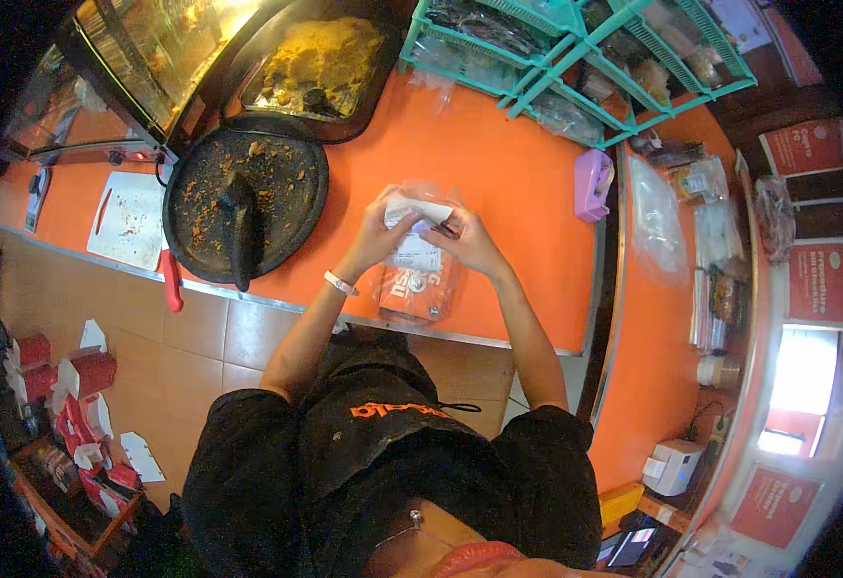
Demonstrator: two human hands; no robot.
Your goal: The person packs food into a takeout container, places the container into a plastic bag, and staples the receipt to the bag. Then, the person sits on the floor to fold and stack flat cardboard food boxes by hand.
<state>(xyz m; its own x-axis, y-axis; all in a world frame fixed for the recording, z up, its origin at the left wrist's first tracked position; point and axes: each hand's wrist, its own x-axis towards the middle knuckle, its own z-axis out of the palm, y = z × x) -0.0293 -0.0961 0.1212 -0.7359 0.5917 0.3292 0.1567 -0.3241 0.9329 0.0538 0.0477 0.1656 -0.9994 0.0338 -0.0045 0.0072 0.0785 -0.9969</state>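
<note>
In front of me on the orange counter (498,279) lies an orange box (404,297) with pale lettering, inside a clear plastic bag (450,289). Over its far end, a white printed paper slip (415,254) hangs down, with its upper part folded. My left hand (377,237) pinches the slip from the left, thumb on top. On the other side, my right hand (471,247) has its fingers closed on the slip's right edge. Clear plastic also shows around the fingers; whether they grip it too, I cannot tell.
To the left are a round stone mortar (291,188) with a pestle (240,226), a white cutting board (125,220) and a red-handled knife (171,285). Behind stands a tray of yellow food (320,63). A turquoise rack (542,72) and a purple tape dispenser (592,188) are at the right.
</note>
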